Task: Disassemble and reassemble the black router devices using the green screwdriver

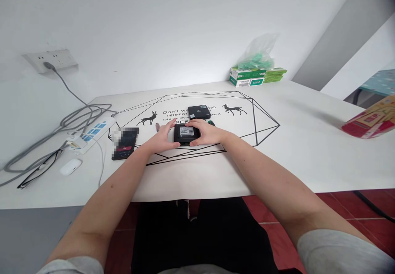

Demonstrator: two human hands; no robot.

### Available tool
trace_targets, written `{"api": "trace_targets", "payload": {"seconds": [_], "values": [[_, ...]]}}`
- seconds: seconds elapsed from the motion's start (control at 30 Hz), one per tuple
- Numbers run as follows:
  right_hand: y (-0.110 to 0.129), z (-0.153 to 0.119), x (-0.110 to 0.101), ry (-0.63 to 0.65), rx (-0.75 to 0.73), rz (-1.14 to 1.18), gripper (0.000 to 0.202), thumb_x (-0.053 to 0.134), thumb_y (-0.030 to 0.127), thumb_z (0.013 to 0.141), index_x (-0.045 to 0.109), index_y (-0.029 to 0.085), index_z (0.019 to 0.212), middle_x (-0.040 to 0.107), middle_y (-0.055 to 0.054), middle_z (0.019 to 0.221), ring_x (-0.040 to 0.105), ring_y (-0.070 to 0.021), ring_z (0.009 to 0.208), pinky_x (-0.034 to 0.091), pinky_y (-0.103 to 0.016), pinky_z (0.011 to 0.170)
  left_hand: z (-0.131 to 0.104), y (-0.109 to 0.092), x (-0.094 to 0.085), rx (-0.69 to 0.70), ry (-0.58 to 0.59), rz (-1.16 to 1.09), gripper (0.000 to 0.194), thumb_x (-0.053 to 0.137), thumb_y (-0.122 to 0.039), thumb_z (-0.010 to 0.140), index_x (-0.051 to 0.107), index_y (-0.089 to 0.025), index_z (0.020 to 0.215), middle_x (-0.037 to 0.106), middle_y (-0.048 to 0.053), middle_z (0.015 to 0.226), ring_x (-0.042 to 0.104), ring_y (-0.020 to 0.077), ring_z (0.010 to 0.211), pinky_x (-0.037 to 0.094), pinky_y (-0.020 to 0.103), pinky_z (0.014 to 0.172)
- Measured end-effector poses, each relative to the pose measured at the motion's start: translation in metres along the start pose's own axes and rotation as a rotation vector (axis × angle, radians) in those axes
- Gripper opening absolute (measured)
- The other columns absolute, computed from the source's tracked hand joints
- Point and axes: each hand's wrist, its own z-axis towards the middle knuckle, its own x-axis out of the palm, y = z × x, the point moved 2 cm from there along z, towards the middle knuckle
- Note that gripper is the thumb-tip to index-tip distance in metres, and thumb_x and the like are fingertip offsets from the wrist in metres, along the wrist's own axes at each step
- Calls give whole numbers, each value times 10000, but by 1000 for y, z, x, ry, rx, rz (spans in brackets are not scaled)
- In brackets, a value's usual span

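Observation:
A flat black electronic box (182,139) with a white label on its upper face lies on the table between my hands. My right hand (208,133) grips its right side, fingertips over the far edge and thumb at the near edge. To the left of the box, my left hand (161,139) has its fingers apart. Its thumb tip reaches the near left corner, and white tabletop shows between palm and box. Just behind lies a second black box (199,112) with a small label. A dark green object (211,123) is partly hidden by my right hand; a small brownish item (157,127) lies by my left fingers.
On the left are a phone (125,144), a power strip (95,132) with grey cable, glasses (40,169) and a white earbud case (70,167). Green-and-white boxes (247,76) under a plastic bag (259,56) stand at the back. A red package (370,117) is at the right.

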Motion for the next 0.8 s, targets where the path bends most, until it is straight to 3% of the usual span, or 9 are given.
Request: {"api": "trace_targets", "payload": {"seconds": [0.3,0.43,0.67,0.8], "values": [[-8,3,1,45,-20,20,1001,939,645,712,602,220,1553,527,-187,1656,419,-442,1599,335,-657,1337,-2,-8,-2,-60,43,184,1127,799,-546,876,183,-261,1776,290,149,1811,193,423,1694,213,593,1367],[-12,3,1,39,-28,22,1011,942,673,696,612,239,1548,520,-172,1663,411,-435,1613,334,-644,1345,-2,-8,-1,-52,26,237,1085,786,-566,875,252,-229,1757,364,157,1774,198,436,1686,203,590,1372],[-15,3,0,55,-15,25,1029,962,629,684,602,226,1560,506,-188,1682,417,-431,1610,322,-645,1348,1,-6,0,-10,47,299,931,737,-630,886,453,-181,1651,430,177,1722,310,405,1639,292,554,1350],[-13,2,-2,60,-8,26,1057,971,648,651,616,234,1556,518,-182,1686,409,-448,1616,322,-659,1344,2,0,2,-8,56,321,938,716,-668,896,461,-176,1653,360,182,1775,257,396,1670,251,553,1366]]}}
